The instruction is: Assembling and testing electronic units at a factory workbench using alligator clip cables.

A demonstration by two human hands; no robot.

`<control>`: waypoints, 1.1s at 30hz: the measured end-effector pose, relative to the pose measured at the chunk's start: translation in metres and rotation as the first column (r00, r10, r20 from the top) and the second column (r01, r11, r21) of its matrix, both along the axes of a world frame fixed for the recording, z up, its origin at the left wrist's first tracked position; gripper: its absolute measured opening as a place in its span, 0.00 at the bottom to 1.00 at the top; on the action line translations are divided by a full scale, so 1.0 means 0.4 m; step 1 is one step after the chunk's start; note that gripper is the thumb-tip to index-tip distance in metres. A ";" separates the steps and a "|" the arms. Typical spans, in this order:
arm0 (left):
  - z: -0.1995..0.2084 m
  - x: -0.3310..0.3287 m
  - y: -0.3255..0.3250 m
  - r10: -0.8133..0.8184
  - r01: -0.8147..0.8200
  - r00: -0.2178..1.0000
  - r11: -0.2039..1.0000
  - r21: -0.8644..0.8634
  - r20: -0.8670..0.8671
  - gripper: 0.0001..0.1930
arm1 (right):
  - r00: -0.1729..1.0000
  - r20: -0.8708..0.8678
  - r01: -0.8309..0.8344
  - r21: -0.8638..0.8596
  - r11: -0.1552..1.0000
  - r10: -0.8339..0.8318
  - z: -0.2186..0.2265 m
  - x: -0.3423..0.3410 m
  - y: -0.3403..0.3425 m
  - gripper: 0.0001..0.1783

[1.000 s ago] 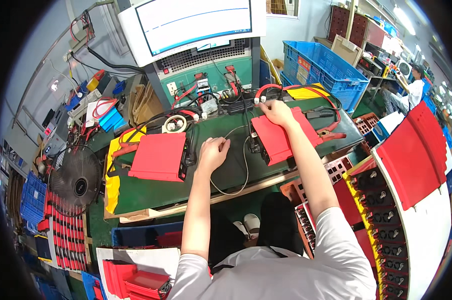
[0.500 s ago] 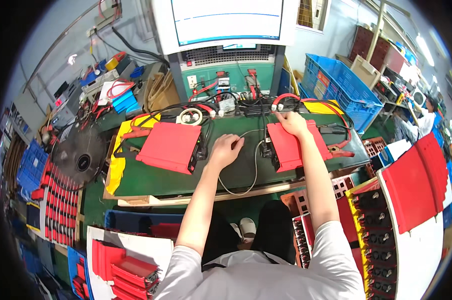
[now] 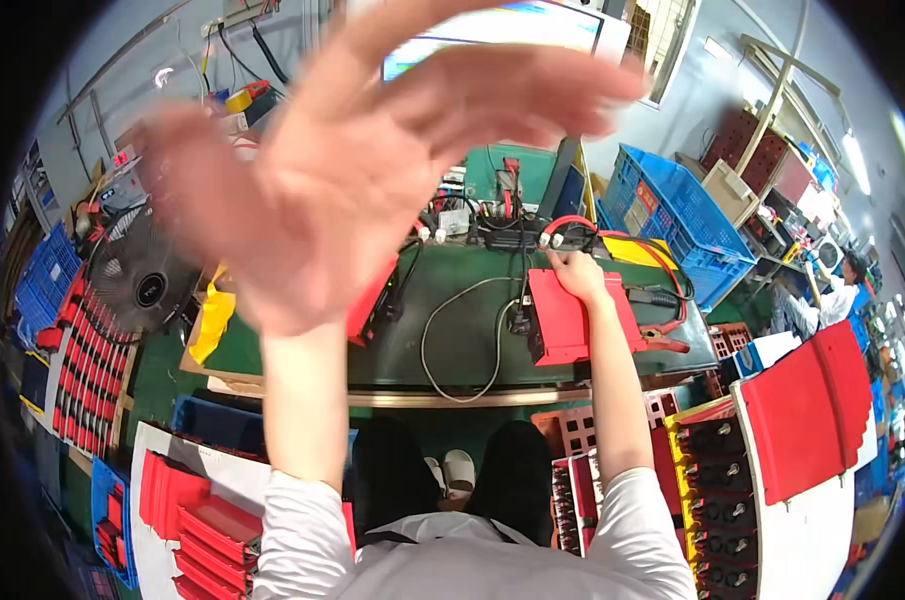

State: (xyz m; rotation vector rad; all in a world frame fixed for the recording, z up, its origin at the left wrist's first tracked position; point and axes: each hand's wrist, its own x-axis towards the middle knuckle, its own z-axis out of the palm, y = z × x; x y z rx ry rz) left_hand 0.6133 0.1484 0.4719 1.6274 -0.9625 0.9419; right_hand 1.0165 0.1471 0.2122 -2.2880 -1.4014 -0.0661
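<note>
My left hand (image 3: 343, 190) is raised close to the camera, palm showing and fingers spread, blurred by motion and holding nothing. It hides most of the left red metal box (image 3: 369, 305) on the bench. My right hand (image 3: 579, 276) rests on the far end of the right red box (image 3: 563, 320), at its upper edge, near white connectors on red cables (image 3: 573, 222). Its fingers bend over that edge; whether they grip anything there cannot be made out. A thin grey cable (image 3: 428, 345) loops on the green bench mat (image 3: 448, 270) between the two boxes.
Behind the bench stands a screen (image 3: 553, 28), partly covered by my hand. A blue crate (image 3: 673, 220) is at the back right, a black fan (image 3: 143, 285) at the left. Red housings (image 3: 213, 525) are stacked lower left; more red panels (image 3: 808, 410) lie lower right. A person (image 3: 833, 300) sits far right.
My left hand has risen from the bench between the boxes up toward the camera, opening its fingers. The right hand stays at the right box's far end. The view has shifted slightly.
</note>
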 end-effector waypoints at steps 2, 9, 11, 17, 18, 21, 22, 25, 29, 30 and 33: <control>-0.001 -0.023 0.011 0.007 -0.007 1.000 1.000 -0.009 -0.015 0.51 | 1.000 -0.008 -0.020 0.009 1.000 0.020 0.010 -0.012 0.009 0.31; 0.026 0.007 0.076 0.007 -0.007 0.999 1.000 0.000 -0.043 0.51 | 1.000 0.027 0.005 -0.021 1.000 -0.004 0.005 0.013 0.001 0.32; 0.051 -0.058 0.068 0.047 -0.045 0.997 0.998 0.032 -0.053 0.51 | 0.999 0.030 -0.033 0.007 0.999 0.033 0.011 -0.015 0.020 0.32; 0.029 -0.092 -0.010 0.082 -0.083 0.997 0.990 0.111 0.015 0.51 | 1.000 0.023 -0.013 0.027 1.000 0.012 0.001 -0.008 0.009 0.32; 0.032 -0.090 -0.020 0.090 -0.092 0.996 0.988 0.125 0.027 0.51 | 1.000 0.016 -0.016 0.006 1.000 0.016 -0.002 0.004 0.006 0.32; 0.037 -0.146 -0.038 0.144 -0.148 0.989 0.976 0.161 0.040 0.51 | 0.999 -0.006 -0.037 0.027 0.999 0.037 -0.003 -0.018 0.020 0.32; 0.057 -0.119 -0.033 0.155 -0.161 0.987 0.973 0.164 0.047 0.51 | 1.000 -0.012 -0.016 0.028 0.999 0.017 -0.003 -0.020 0.019 0.31; 0.076 -0.157 -0.021 0.194 -0.201 0.979 0.963 0.178 0.055 0.51 | 1.000 -0.010 -0.001 0.028 1.000 0.001 -0.004 -0.024 0.019 0.31; 0.079 -0.140 -0.051 0.230 -0.237 0.971 0.948 0.213 0.061 0.51 | 1.000 0.004 -0.022 0.052 0.998 0.022 0.001 -0.013 0.010 0.31; 0.094 -0.156 -0.033 0.233 -0.242 0.970 0.945 0.222 0.065 0.51 | 1.000 0.009 -0.025 0.033 0.999 0.025 -0.002 -0.017 0.023 0.31; 0.088 -0.088 -0.025 0.172 -0.183 0.983 0.961 0.210 0.067 0.51 | 0.999 0.028 0.020 -0.011 1.000 -0.019 -0.003 -0.004 0.005 0.28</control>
